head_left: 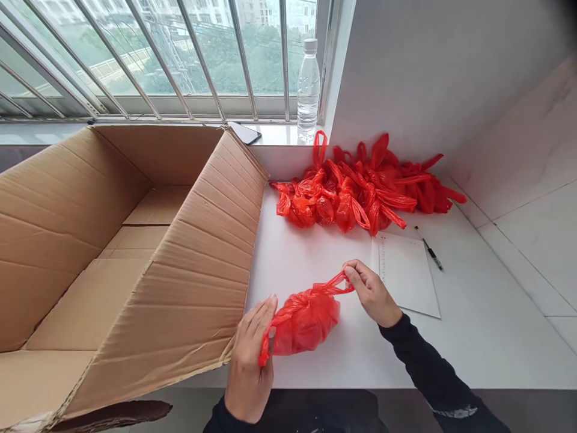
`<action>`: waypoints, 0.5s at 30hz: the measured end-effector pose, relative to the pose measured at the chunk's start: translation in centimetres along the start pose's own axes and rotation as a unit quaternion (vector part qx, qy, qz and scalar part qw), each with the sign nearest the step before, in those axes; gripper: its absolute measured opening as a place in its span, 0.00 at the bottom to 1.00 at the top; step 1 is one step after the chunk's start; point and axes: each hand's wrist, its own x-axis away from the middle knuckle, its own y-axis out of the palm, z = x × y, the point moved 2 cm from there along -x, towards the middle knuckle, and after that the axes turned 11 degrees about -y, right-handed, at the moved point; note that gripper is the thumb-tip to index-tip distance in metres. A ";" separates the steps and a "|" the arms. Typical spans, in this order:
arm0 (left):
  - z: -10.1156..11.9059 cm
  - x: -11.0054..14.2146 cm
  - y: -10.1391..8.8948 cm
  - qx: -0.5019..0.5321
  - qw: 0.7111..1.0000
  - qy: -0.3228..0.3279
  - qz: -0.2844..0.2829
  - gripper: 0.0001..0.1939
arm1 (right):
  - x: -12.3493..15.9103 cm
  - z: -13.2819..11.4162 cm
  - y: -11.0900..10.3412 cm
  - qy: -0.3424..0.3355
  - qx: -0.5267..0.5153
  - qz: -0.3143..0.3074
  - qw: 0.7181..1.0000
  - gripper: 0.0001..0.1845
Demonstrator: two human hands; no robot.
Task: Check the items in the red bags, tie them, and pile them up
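Note:
A knotted red plastic bag [304, 325] with bulky contents, which I cannot make out, lies near the front of the white table. My right hand [367, 288] pinches its stretched handle between thumb and fingers. At the bag's other end is my left hand [252, 355], fingers extended and a strip of the red plastic caught by the thumb. Farther back, several similar tied red bags [347, 192] are heaped against the wall.
A large opened cardboard box [198, 258] fills the left side. Right of the bag lie a sheet of paper [408, 276] and a black pen [431, 252]. On the windowsill stand a water bottle [308, 90] and a flat phone-like device [244, 132].

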 end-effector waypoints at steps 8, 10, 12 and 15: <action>2.9 0.5 1.0 -0.053 0.995 -0.060 -0.067 0.32 | 2.4 3.0 -0.2 0.062 -0.056 0.048 0.995 0.20; 4.0 -0.6 2.0 -0.076 0.978 -0.098 -0.165 0.25 | 3.2 4.2 -0.2 0.095 -0.087 0.099 0.987 0.23; 4.8 -1.9 1.7 -0.085 0.971 -0.106 -0.196 0.18 | 3.7 5.9 -0.4 0.117 -0.104 0.134 0.979 0.25; 6.6 -3.8 -2.0 -0.047 0.978 -0.103 -0.176 0.15 | 4.3 8.7 -0.9 0.119 -0.114 0.150 0.975 0.25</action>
